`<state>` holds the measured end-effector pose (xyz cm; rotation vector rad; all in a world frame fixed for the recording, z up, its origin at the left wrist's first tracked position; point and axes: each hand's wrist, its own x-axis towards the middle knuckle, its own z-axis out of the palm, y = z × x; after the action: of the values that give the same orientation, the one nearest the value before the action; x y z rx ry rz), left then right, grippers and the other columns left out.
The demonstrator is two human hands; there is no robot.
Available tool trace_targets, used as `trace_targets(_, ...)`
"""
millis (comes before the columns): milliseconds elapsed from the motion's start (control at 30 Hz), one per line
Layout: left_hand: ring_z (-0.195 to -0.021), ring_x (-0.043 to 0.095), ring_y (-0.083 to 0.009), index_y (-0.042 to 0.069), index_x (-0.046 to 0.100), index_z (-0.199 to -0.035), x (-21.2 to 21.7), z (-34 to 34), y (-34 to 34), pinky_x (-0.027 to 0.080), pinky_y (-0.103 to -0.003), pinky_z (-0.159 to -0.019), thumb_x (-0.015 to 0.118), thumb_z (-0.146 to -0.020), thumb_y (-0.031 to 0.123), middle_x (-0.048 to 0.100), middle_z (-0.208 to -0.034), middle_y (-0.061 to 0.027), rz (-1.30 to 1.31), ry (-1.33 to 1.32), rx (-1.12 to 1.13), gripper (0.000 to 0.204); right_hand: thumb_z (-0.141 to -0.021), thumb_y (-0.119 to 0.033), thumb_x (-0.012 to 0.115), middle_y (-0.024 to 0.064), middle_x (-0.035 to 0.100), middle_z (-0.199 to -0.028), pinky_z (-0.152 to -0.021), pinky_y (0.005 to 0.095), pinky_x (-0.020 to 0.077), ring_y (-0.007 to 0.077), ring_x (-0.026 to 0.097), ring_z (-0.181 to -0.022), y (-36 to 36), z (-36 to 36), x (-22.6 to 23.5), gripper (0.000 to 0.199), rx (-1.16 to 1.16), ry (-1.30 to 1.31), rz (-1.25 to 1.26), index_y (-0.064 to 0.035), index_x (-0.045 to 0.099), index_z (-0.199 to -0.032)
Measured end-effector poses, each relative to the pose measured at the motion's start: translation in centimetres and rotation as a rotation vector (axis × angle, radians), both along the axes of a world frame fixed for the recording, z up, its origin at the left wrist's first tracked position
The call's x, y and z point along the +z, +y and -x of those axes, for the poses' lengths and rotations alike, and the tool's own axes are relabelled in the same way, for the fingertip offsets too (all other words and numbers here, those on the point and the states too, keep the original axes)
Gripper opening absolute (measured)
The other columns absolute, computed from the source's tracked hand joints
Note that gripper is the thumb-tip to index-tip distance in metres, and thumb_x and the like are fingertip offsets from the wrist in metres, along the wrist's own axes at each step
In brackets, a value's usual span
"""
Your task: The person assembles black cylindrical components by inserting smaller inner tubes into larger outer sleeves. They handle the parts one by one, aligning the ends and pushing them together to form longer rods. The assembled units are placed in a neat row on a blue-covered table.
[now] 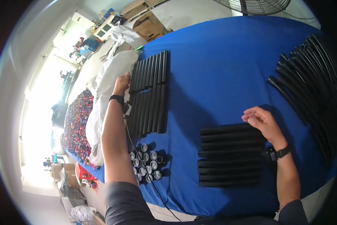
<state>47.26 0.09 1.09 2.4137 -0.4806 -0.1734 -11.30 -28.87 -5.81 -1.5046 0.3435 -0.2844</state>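
From the head view, a blue table (221,67) serves as landmark. At its left edge the left hand (121,84) rests with fingers spread on a white bag (108,75), grasping nothing, just beside a block of black foam tubes (149,93). Nearer the person, the right hand (260,120) hovers loosely curled and empty over a second tube stack (228,155). Small round caps (148,163) stand between the stacks; black hoses (311,82) lie at the table's right edge.

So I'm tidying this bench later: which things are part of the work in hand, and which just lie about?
In hand:
left hand at the black tubes
right hand over the tube stack
white bag

Lying about:
end caps
long black hoses
cardboard boxes
fan
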Motion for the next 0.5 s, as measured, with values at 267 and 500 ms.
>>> trace_targets(267,-0.121,0.062,-0.0437,-0.006,0.066,-0.126,-5.6,-7.6,0.2,0.047,-0.046,-0.103,0.056,-0.096,0.052,0.066,-0.125,-0.0317,-0.41,-0.244,-0.114,0.066,-0.098,-0.01,0.065,0.0104,0.073,-0.11,-0.091,0.0311,0.0553,0.0154,0.069,-0.101,0.0,-0.6,-0.1,0.024,0.011,0.068,0.033,0.0,0.066,-0.12)
trace_targets(500,-0.125,0.059,-0.0439,-0.008,0.061,-0.132,-7.2,-5.4,-1.8,0.045,-0.048,-0.108,0.064,-0.091,0.06,0.062,-0.13,-0.0337,-0.432,-0.302,-0.152,0.079,-0.098,-0.017,0.068,0.0118,0.074,-0.108,-0.091,0.0326,0.0553,0.0181,0.07,-0.101,-0.2,-0.5,-0.5,0.028,0.006,0.008,0.123,0.0009,0.066,-0.12)
